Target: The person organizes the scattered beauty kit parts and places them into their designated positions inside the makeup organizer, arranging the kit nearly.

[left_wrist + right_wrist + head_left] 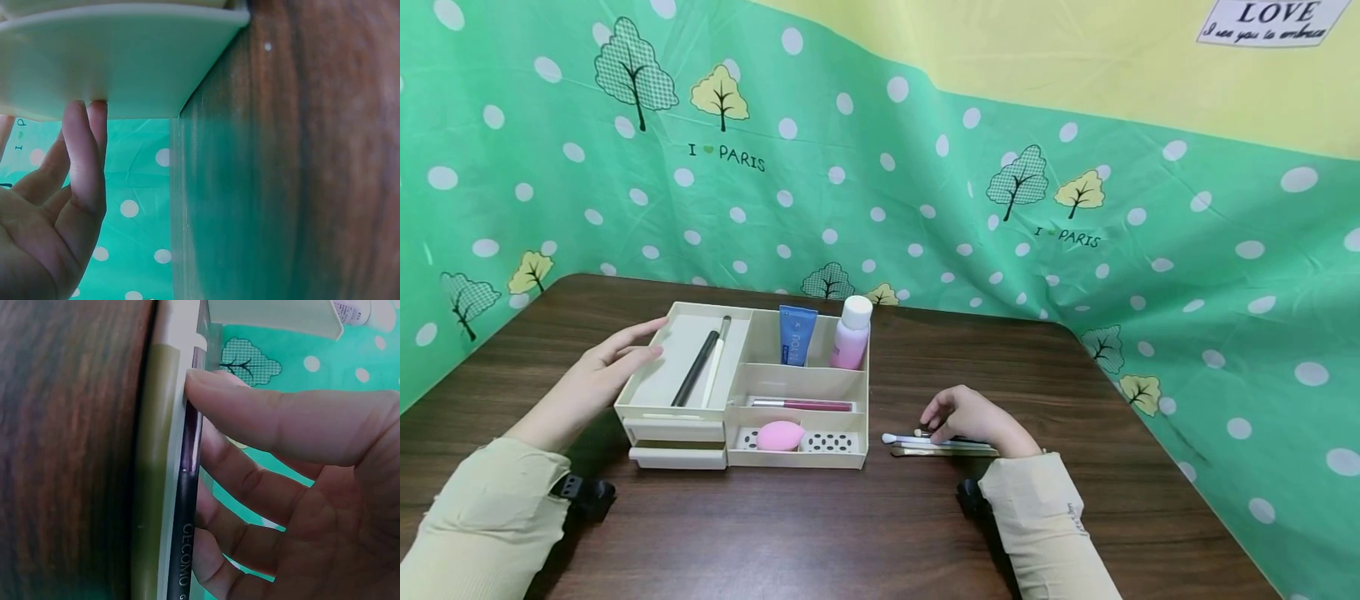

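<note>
A cream desktop organizer stands left of the middle of the table. My left hand rests its straight fingertips against the organizer's left side; the left wrist view shows the fingertips right at its smooth wall. To the right of the organizer, my right hand is over a small pile of slim makeup tools. In the right wrist view, its thumb and curled fingers pinch a slim cosmetic tube, dark purple and black, lettered CECOMO. An olive-coloured stick lies alongside it.
The organizer holds a black pencil, a white stick, a blue squeeze tube, a white-capped pink bottle, a dark red slim tube and a pink makeup sponge. A green dotted curtain hangs behind the table.
</note>
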`<control>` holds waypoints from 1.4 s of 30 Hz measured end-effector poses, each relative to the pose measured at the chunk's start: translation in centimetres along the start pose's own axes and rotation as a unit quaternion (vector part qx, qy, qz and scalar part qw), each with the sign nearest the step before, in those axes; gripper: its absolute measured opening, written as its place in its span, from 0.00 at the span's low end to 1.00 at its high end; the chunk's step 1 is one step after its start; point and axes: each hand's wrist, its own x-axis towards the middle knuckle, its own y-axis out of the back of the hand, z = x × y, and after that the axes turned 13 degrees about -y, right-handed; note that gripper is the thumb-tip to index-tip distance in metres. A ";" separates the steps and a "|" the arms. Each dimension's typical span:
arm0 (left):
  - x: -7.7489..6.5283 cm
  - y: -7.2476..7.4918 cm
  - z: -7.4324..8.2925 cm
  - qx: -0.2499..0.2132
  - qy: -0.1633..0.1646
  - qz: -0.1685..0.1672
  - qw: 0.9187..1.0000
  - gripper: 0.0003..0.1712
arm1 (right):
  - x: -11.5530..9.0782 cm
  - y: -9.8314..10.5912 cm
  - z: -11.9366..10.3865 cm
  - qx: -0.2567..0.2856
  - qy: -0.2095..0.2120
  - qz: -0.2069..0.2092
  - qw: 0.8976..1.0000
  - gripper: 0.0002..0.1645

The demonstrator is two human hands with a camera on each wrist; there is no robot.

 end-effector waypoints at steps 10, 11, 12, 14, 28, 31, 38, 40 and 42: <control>0.0 0.0 0.1 0.022 0.004 -0.003 1.000 0.35 | 0.0 0.1 0.1 -0.013 0.010 -0.013 1.000 0.09; 0.0 0.0 0.1 0.023 0.005 -0.003 1.000 0.35 | 0.0 0.1 0.2 -0.012 0.010 -0.015 1.000 0.10; 0.0 0.0 0.1 0.023 0.006 -0.003 1.000 0.35 | 0.0 0.1 0.2 -0.010 0.009 -0.017 1.000 0.10; 0.0 0.0 0.2 0.022 0.006 -0.004 1.000 0.35 | 0.0 0.2 0.3 -0.010 0.010 -0.019 1.000 0.11; 0.0 0.0 0.1 0.020 0.004 -0.001 1.000 0.35 | 0.3 -0.1 0.6 -0.026 0.046 -0.025 0.998 0.13; 0.1 0.0 0.0 0.022 0.007 -0.002 1.000 0.36 | 0.3 -0.1 0.6 -0.031 0.045 -0.020 0.998 0.12; 0.0 0.1 0.0 0.012 0.003 -0.002 1.000 0.35 | 0.2 0.1 0.5 -0.039 0.049 -0.026 0.998 0.11; 0.0 0.1 0.1 0.013 0.005 -0.001 1.000 0.35 | 0.2 0.1 0.5 -0.042 0.052 -0.026 0.997 0.10; -0.1 0.1 0.2 0.021 0.009 -0.001 1.000 0.35 | 0.2 0.2 0.5 -0.045 0.058 -0.026 0.997 0.11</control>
